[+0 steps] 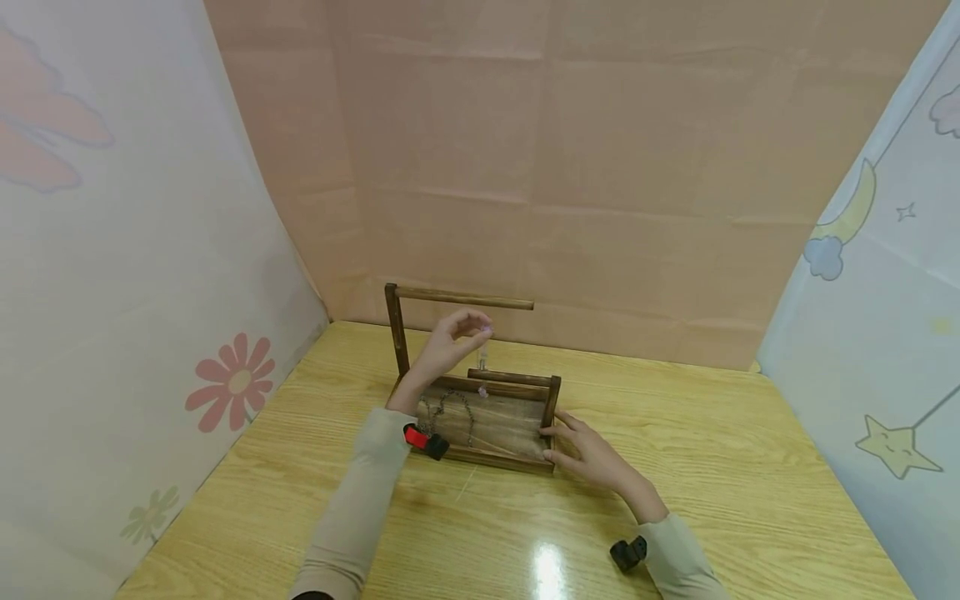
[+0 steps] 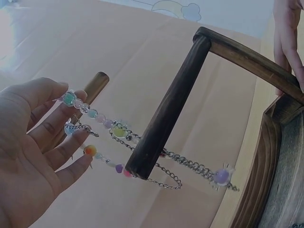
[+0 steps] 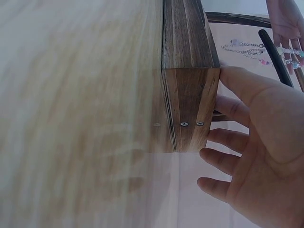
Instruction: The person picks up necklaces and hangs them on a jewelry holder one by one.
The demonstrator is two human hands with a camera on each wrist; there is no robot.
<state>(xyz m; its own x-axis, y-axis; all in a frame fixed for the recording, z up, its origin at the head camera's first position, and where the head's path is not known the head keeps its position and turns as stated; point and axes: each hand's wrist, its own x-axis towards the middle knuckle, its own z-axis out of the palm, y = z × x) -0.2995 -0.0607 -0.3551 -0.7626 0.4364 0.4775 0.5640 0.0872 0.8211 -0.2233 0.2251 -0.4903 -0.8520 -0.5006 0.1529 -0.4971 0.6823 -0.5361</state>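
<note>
Above a wooden tray [image 1: 506, 417] on a wood-grain table [image 1: 675, 492], my head feed shows the left hand [image 1: 452, 342] raised, its arm reaching forward. Thumb and finger close in a pinch on the top end of a beaded chain [image 2: 118, 131]; the other fingers fan out, loosely bent. The right hand [image 1: 592, 454] lies low against the tray's right end, fingers parted and relaxed, touching the wood without clasping it.

On the head feed I make out the held chain only as a faint line; my left wrist feed shows pastel beads and silver links. There the stand's lower bar [image 2: 171, 104] covers part of it, and I cannot tell whether they touch. A dark chain [image 1: 470, 412] lies in the tray, partly hidden by the left wrist.

The held chain's long axis runs upright on the head feed, its lower end pointing down towards the tray, near the lower bar's free tip.
</note>
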